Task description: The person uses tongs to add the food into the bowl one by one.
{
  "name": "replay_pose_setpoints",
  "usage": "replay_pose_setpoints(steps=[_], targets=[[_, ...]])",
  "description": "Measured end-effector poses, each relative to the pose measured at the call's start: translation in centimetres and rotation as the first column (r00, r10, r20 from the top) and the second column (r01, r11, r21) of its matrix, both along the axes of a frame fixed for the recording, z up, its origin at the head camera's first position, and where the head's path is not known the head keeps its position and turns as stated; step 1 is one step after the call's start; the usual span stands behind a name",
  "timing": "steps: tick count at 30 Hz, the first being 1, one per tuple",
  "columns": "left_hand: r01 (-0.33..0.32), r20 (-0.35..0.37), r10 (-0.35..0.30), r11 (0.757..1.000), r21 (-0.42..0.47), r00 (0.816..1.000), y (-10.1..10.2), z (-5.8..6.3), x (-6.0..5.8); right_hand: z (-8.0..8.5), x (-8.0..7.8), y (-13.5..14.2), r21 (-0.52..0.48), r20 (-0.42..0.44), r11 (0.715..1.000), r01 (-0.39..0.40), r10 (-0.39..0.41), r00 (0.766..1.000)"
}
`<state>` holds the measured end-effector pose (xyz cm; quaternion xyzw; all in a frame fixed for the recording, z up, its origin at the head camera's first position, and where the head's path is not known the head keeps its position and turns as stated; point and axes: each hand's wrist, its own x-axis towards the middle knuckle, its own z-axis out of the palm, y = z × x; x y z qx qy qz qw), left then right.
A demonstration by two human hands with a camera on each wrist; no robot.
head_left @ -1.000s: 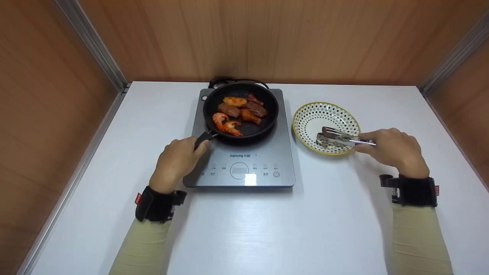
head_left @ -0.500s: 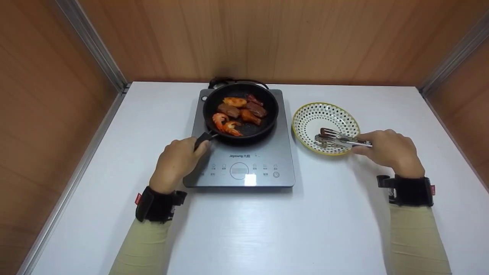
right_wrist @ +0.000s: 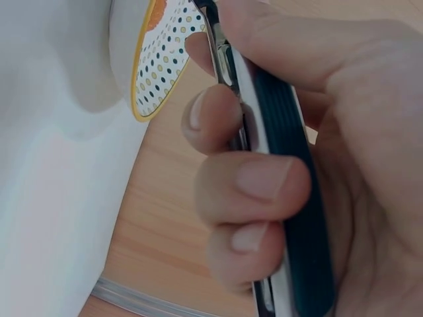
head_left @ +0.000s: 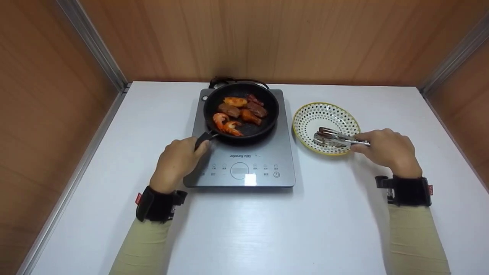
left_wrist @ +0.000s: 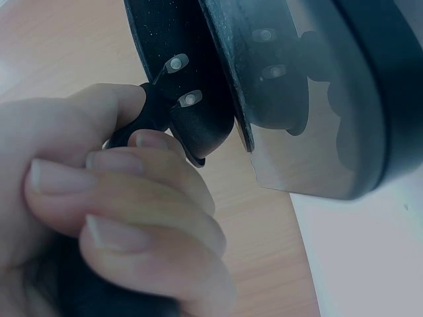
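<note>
My left hand [head_left: 176, 164] grips the black handle [head_left: 203, 139] of a frying pan [head_left: 250, 131]. Shrimp [head_left: 231, 127], brown meat pieces [head_left: 229, 110], a drumstick-like piece [head_left: 250, 117] and other food lie in it. In the left wrist view, fingers [left_wrist: 125, 185] curl round the handle below the riveted pan wall. My right hand [head_left: 387, 151] holds metal tongs [head_left: 338, 137], their heads low over a dotted plate [head_left: 324, 110] with a yellow rim. An orange bit [right_wrist: 156, 13] shows on the plate in the right wrist view; whether the tongs pinch anything is hard to tell.
Under the pan stands a grey induction cooker [head_left: 239, 179] with a touch panel, its black cord [head_left: 248, 80] behind. All of it rests on a white table [head_left: 290, 229]. Wooden panels [head_left: 267, 42] close off the back and both sides.
My right hand and the tongs have shifted slightly left over the plate, and the tong heads sit a little further in. The left hand and the pan stay put.
</note>
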<state>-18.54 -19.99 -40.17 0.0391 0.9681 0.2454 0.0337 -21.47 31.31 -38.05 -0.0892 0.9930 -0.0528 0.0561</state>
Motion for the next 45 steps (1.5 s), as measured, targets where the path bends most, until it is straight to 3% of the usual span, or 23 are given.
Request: replay_pose_setpoints(steps=[14, 26, 36, 45], targets=[[0.0, -0.009, 0.0, 1.0, -0.006, 1.0, 0.2, -0.1, -0.1, 0.9, 0.9, -0.5, -0.061, -0.129, 0.998, -0.003, -0.005, 0.992], [0.009, -0.01, -0.009, 1.0, 0.001, 1.0, 0.2, 0.0, -0.2, 2.4, 1.8, -5.5, -0.168, -0.314, 0.985, -0.024, -0.03, 0.949], [0.001, -0.014, -0.001, 1.0, 0.008, 1.0, 0.0, -0.2, -0.1, 4.3, 0.3, -12.4, -0.095, -0.417, 0.98, -0.176, 0.121, 0.901], [0.003, -0.014, -0.003, 1.0, 0.013, 1.0, 0.0, 0.1, 0.0, 3.5, -1.6, -17.0, 0.017, -0.342, 0.974, -0.227, 0.219, 0.914]])
